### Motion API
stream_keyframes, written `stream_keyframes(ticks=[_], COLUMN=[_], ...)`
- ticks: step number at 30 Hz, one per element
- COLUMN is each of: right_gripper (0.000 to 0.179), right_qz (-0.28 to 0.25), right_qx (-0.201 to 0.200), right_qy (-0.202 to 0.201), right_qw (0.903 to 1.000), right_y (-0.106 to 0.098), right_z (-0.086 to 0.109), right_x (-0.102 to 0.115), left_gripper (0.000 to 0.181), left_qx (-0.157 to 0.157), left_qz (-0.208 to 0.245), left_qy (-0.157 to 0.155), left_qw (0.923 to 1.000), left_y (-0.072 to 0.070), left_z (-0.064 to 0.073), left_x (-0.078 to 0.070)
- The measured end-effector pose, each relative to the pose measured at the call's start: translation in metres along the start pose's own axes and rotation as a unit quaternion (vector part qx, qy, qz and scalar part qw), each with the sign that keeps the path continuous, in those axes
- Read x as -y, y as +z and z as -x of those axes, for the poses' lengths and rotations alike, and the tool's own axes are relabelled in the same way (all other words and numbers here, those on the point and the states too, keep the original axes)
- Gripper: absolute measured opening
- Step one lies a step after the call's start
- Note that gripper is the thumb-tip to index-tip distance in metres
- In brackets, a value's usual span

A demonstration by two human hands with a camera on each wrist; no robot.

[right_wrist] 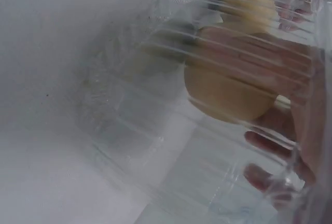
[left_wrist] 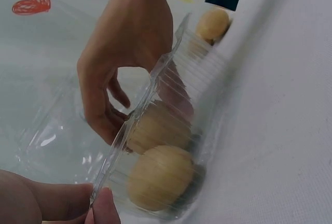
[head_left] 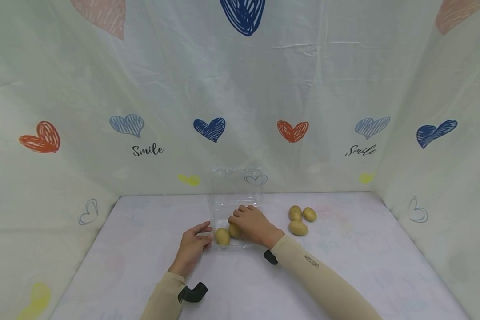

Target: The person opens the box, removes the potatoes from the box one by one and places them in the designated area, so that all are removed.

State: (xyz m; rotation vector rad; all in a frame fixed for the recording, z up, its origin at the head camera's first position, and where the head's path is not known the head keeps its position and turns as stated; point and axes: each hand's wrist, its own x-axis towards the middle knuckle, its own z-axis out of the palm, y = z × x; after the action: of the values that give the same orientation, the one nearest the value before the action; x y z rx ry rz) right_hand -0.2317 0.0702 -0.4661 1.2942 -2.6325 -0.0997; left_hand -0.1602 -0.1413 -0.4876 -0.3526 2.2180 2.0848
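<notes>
A clear plastic clamshell box [head_left: 220, 209] sits on the table, its lid [head_left: 236, 183] standing up at the back. My left hand [head_left: 193, 246] pinches the box's rim at the left corner between thumb and finger, as the left wrist view shows. Inside, one potato [head_left: 222, 236] lies at the front left. My right hand [head_left: 258, 226] reaches down into the box and grips a second potato [head_left: 234, 230], right beside the first. Through the ribbed wall [right_wrist: 171, 115] in the right wrist view, the fingers show around the gripped potato [right_wrist: 228, 89].
To the right of the box, three more potatoes lie close together on the white tabletop: an upright one [head_left: 295, 213], a small one [head_left: 310, 214] and a front one [head_left: 298, 228]. Behind the table hangs a white curtain [head_left: 248, 93] printed with hearts.
</notes>
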Motion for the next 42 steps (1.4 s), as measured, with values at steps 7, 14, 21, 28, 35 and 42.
stream_keyframes(ticks=[7, 14, 21, 28, 35, 42], right_gripper=[0.046, 0.052, 0.055, 0.057, 0.059, 0.060], right_qz=[-0.006, -0.012, -0.021, -0.030, -0.031, -0.006], right_qx=[-0.040, -0.089, -0.126, -0.142, -0.165, -0.184], right_qy=[-0.009, 0.003, 0.018, 0.038, 0.055, 0.077], right_qw=[0.9991, 0.9960, 0.9916, 0.9888, 0.9843, 0.9799], right_y=[-0.011, -0.023, -0.031, -0.042, -0.044, -0.040], right_z=[0.013, 0.030, 0.048, 0.067, 0.087, 0.107], right_x=[-0.003, -0.012, -0.023, -0.032, -0.042, -0.051], left_gripper=[0.049, 0.049, 0.050, 0.050, 0.050, 0.049], left_qx=[0.000, 0.001, 0.002, 0.004, 0.004, 0.003], left_qz=[0.001, -0.003, -0.001, 0.002, 0.002, 0.002], left_qy=[-0.002, 0.004, 0.004, 0.001, 0.000, -0.001], left_qw=[1.0000, 1.0000, 1.0000, 1.0000, 1.0000, 1.0000], left_y=[0.000, 0.000, 0.000, 0.000, -0.001, -0.001], left_z=[0.000, 0.002, 0.001, 0.001, 0.000, 0.000], left_x=[0.001, -0.001, 0.000, -0.001, 0.000, 0.000])
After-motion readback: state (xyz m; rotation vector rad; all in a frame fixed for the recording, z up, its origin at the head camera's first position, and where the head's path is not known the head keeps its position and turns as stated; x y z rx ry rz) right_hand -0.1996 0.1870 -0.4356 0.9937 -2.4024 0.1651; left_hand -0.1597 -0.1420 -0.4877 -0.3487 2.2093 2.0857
